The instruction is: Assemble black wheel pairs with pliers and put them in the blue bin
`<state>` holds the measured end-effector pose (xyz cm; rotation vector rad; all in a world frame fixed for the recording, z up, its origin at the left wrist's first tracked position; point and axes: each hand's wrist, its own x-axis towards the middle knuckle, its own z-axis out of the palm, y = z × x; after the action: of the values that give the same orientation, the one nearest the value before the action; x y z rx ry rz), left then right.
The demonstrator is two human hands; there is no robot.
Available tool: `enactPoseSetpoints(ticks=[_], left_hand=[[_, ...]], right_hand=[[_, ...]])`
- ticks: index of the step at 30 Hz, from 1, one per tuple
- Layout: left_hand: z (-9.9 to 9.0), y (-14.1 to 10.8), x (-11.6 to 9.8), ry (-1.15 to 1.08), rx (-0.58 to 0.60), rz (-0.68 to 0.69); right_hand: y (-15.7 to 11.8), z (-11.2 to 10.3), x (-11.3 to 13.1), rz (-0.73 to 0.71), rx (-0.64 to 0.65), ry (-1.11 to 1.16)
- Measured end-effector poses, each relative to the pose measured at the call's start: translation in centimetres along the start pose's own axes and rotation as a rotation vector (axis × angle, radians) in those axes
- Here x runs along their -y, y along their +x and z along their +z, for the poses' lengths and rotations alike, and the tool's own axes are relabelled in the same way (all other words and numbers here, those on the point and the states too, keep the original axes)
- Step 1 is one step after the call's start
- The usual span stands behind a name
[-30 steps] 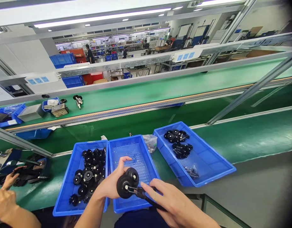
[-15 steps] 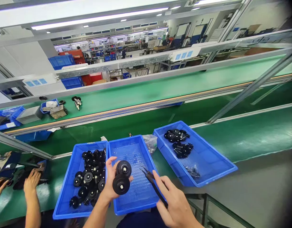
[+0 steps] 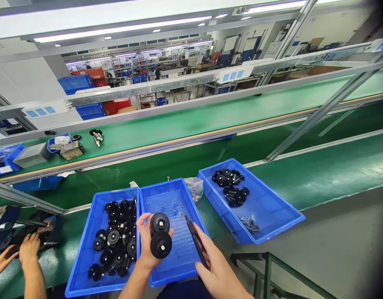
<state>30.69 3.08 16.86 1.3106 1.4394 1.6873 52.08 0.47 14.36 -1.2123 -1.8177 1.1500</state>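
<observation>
In the lower middle of the frame, the pliers (image 3: 196, 243) in the right hand (image 3: 218, 265), a second ago at the pair of black discs (image 3: 160, 235), now stand apart to their right, and the left hand (image 3: 145, 245) has turned the discs one above the other. At lower left, a co-worker's hand (image 3: 29, 249) has come from near the frame's edge onto dark parts (image 3: 48, 245).

Ahead of me, green belt (image 3: 179, 117), grey box (image 3: 32, 155) on its left part; white socket strip (image 3: 233, 75) on metal rail (image 3: 179, 81) beyond.
</observation>
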Motion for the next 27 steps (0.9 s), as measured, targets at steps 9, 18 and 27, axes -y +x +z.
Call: enactPoseSetpoints(ticks=[9,18,27], left_hand=[[1.6,0.1,2.0,-0.089,-0.203,0.42],[1.4,0.7,0.9,0.072,-0.212,0.637],[1.1,0.8,1.6,0.1,-0.219,0.655]], right_hand=[[-0.6,0.6,5.0,-0.417,-0.138,-0.503],[-0.2,1.6,5.4,-0.477,-0.191,-0.534],[0.0,0.2,7.0,-0.419,-0.075,-0.527]])
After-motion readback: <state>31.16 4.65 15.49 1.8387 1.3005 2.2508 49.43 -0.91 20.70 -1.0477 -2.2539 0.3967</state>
